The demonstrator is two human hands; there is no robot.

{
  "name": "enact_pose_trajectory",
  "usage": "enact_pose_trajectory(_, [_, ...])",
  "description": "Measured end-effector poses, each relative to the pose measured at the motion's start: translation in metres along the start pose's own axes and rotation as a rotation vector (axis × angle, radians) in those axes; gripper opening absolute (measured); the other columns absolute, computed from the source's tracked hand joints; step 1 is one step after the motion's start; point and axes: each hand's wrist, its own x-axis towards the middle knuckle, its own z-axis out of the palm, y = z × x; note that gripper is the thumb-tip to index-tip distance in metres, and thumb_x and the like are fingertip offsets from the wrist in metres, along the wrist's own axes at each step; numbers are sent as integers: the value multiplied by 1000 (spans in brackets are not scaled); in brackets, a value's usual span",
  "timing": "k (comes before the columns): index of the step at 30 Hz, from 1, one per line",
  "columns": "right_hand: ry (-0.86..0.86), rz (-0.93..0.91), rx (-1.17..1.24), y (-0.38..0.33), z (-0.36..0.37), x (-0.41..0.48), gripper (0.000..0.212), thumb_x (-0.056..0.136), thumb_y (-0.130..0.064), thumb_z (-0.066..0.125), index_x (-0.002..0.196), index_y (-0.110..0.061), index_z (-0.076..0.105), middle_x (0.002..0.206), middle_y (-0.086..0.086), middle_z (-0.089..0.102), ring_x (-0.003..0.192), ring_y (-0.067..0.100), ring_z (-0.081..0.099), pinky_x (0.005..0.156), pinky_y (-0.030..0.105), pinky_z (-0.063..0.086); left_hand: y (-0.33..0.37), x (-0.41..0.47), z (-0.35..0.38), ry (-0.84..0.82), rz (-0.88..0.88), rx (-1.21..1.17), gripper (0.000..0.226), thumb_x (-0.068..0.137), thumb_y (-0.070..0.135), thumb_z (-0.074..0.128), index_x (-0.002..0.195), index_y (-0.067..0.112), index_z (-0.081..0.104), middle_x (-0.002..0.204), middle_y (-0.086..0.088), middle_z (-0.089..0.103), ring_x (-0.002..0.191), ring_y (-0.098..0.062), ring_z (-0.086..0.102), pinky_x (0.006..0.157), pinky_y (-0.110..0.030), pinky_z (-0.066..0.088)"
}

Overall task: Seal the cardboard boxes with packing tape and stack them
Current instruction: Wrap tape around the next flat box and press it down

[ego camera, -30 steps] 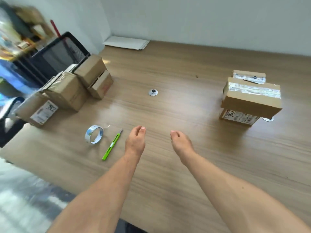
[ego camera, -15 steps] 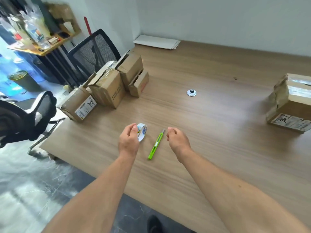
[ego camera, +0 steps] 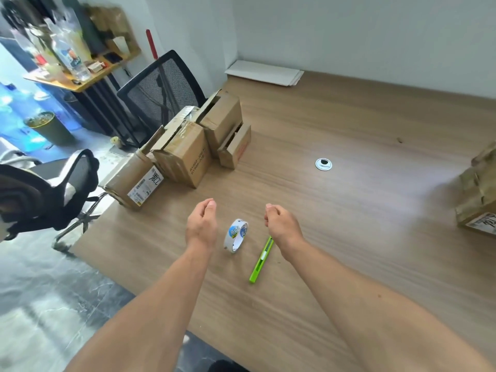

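Several unsealed cardboard boxes (ego camera: 182, 157) with loose flaps are grouped at the table's left edge; the nearest one (ego camera: 139, 181) bears a white label. A roll of packing tape (ego camera: 236, 234) stands on its edge on the table between my hands. My left hand (ego camera: 201, 224) hovers just left of the roll, fingers loosely curled, holding nothing. My right hand (ego camera: 280, 224) hovers to the right of it, also loosely curled and holding nothing. A green box cutter (ego camera: 261, 261) lies partly under my right wrist. Taped boxes (ego camera: 477, 200) are stacked at the right edge, blurred.
The wooden table (ego camera: 349, 210) has a round cable grommet (ego camera: 323, 164) in its middle and white flat sheets (ego camera: 265, 72) at the far edge by the wall. Two black office chairs (ego camera: 161, 87) stand off the table's left side.
The view has swung left, bringing the unsealed boxes closer to centre. My left hand has come away from the tape roll, which now stands between both hands.
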Motion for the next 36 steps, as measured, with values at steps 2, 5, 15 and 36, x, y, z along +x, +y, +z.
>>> enact_pose_trajectory(2, [-3,8,-6,-4,8,10,32,103,-41,46,77,-26,57,86,-5,62,97,24,62,93,39,48,4,13,1,-9,-2,15,36,89,45,53,115,26,67,118,2,70,118,-15,61,110,-36,44])
enact_pose_trajectory(5, [12,16,-19,-13,20,28,33,103,-40,46,76,-25,57,84,-4,62,95,25,62,91,39,48,7,39,5,-43,-20,31,37,86,49,52,113,29,67,118,5,69,118,-14,61,111,-37,43])
enact_pose_trajectory(15, [73,119,39,-42,65,101,27,95,-49,44,87,-32,63,103,-2,69,110,27,64,101,47,51,17,145,33,-131,-106,20,37,104,32,52,136,15,61,129,5,62,124,-11,53,109,-25,36])
enact_pose_trajectory(36, [16,158,375,-89,132,203,49,107,-42,38,154,-29,40,158,-9,40,146,13,36,122,46,31,24,243,88,-161,-210,-75,42,108,37,41,144,18,51,128,10,48,119,-5,43,99,-22,29])
